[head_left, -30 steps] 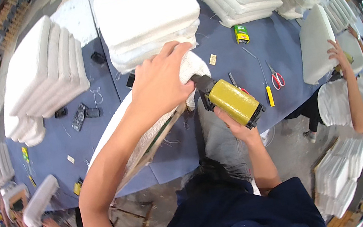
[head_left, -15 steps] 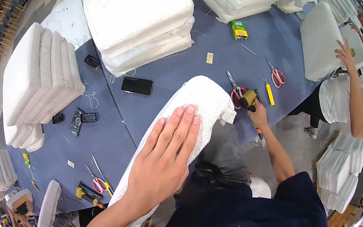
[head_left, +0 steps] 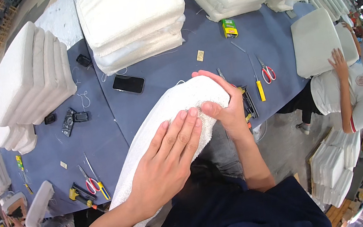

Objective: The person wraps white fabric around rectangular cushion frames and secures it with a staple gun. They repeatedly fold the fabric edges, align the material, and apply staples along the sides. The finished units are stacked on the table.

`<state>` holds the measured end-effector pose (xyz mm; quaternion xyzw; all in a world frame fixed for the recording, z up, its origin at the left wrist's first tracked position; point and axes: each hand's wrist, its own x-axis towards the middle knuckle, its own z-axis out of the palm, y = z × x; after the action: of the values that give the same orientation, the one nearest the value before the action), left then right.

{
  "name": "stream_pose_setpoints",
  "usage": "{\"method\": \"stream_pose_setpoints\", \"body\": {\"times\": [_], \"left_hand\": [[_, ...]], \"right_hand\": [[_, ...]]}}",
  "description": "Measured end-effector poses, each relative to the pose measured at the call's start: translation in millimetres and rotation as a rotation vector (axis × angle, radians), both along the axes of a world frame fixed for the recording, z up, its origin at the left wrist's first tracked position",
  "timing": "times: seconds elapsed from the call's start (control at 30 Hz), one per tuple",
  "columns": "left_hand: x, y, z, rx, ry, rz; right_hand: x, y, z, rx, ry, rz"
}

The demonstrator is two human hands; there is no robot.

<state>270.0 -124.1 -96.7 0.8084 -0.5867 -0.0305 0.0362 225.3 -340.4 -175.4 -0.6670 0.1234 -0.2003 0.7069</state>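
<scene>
A white fabric-covered seat cushion (head_left: 146,133) stands tilted on its edge in front of me, leaning from the lower left toward the table's middle. My left hand (head_left: 170,163) lies flat on its near side, fingers stretched out. Around the cushion's far right corner my right hand (head_left: 225,106) is wrapped, thumb on the near side and fingers behind. Just right of that hand lies a black and yellow staple gun (head_left: 249,102), partly covered by it. Past it are a yellow-handled screwdriver (head_left: 260,90) and red-handled scissors (head_left: 268,74).
Stacks of white cushions (head_left: 127,8) line the back of the blue-grey table (head_left: 174,69). A black phone (head_left: 129,84) and a green and yellow box (head_left: 230,29) lie on it. Co-workers handle cushions at the right and lower left; another staple gun (head_left: 80,194) lies left.
My right hand has let go of the staple gun, leaving it on the table, and has taken hold of the cushion's corner. My left hand stays flat on the cushion.
</scene>
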Motion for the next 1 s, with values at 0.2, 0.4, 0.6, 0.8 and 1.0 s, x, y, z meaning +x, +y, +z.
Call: {"method": "stream_pose_setpoints", "body": {"times": [0.2,0.4,0.6,0.8,1.0], "left_hand": [[0.2,3.6,-8.6,-0.091,0.050,0.017],[-2.7,-3.1,-7.9,-0.112,0.046,0.056],[15.2,-26.5,-3.3,-0.086,-0.082,0.224],[56.2,-15.9,1.2,-0.222,0.033,0.289],[49.7,2.3,-1.9,-0.241,-0.019,0.257]], "right_hand": [[1.5,10.2,3.9,0.037,0.059,-0.068],[4.2,13.2,-0.6,0.035,0.037,-0.223],[57.1,-4.6,-3.9,-0.132,-0.035,-0.194],[122.8,-4.5,-2.8,-0.097,-0.141,-0.137],[32.8,54.4,-22.7,0.273,-0.209,-0.407]]}}
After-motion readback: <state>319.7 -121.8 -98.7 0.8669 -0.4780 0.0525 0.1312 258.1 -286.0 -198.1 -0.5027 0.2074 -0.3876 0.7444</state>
